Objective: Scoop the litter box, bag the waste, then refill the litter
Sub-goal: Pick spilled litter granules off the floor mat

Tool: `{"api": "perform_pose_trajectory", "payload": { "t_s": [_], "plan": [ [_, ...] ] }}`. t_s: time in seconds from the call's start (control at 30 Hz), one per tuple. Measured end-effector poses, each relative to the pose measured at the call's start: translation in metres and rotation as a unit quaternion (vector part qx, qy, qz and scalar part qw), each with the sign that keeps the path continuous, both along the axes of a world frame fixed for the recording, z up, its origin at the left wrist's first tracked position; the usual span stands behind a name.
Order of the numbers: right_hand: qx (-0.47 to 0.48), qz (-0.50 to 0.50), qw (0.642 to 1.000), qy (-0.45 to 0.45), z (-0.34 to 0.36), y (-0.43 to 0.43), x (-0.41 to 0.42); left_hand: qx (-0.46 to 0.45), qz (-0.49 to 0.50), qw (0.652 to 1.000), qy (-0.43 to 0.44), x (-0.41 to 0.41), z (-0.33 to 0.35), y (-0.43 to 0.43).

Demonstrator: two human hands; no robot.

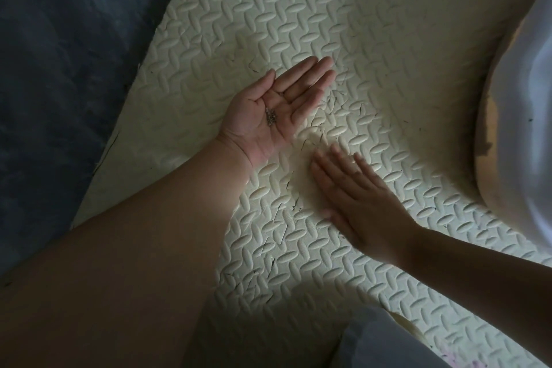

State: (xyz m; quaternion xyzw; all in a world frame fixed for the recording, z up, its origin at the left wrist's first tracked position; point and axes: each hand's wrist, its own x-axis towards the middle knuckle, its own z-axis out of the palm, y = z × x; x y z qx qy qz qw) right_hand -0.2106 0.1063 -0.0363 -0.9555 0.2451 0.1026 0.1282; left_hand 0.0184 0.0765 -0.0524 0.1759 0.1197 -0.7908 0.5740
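**Little grains in an open palm**

On the far left is a dark blue floor covering [56, 84]. It looks soft and bumpy. It runs along the left edge of a cream foam mat [313, 9]. The mat has a pattern of small raised ovals all over it. There are thin dark scratches and specks on the mat, mostly near the middle.

Next comes the left hand [277, 107]. It is flat and wide open, with the palm facing up. The fingers are straight and close together, and they point up and to the right. The hand is not gripping anything. A small pile of grey litter grains [271, 118] sits in the hollow of the palm, near the base of the thumb. The bare left arm reaches in from the bottom left corner and fills much of that side.

A little to the right and lower down is the right hand [358, 206]. It is palm down over the mat, with the fingers spread a bit. The fingertips look blurry. It holds nothing. I cannot tell if it is touching the mat or just above it. The two hands are near each other but do not touch.

At the bottom, a bit of grey cloth [385, 340] shows.

On the far right edge is a big pale tub [525, 116] with a rounded rim. It rests on the mat. Only part of it shows, and its inside is out of view.
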Motion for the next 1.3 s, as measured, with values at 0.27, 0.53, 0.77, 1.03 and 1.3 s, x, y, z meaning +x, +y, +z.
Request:
{"api": "perform_pose_trajectory", "payload": {
  "t_s": [0.27,0.53,0.77,1.03,1.3],
  "plan": [
    [-0.038,0.158,0.986,0.034,-0.010,0.031,0.005,-0.003,0.004,1.000,-0.002,0.000,-0.001,0.000],
    [-0.083,0.044,0.993,0.077,-0.003,-0.007,0.001,-0.010,-0.005,1.000,-0.005,0.001,-0.001,0.001],
    [-0.052,0.137,0.989,0.032,-0.001,0.008,0.004,-0.002,-0.004,1.000,-0.001,0.001,-0.002,0.001],
    [-0.079,0.084,0.992,0.058,-0.005,-0.001,0.000,-0.005,-0.004,1.000,-0.012,0.001,-0.002,0.001],
    [-0.100,0.021,0.994,0.045,-0.001,-0.026,-0.006,-0.005,-0.015,1.000,0.002,0.001,-0.001,0.001]
  ]
}}
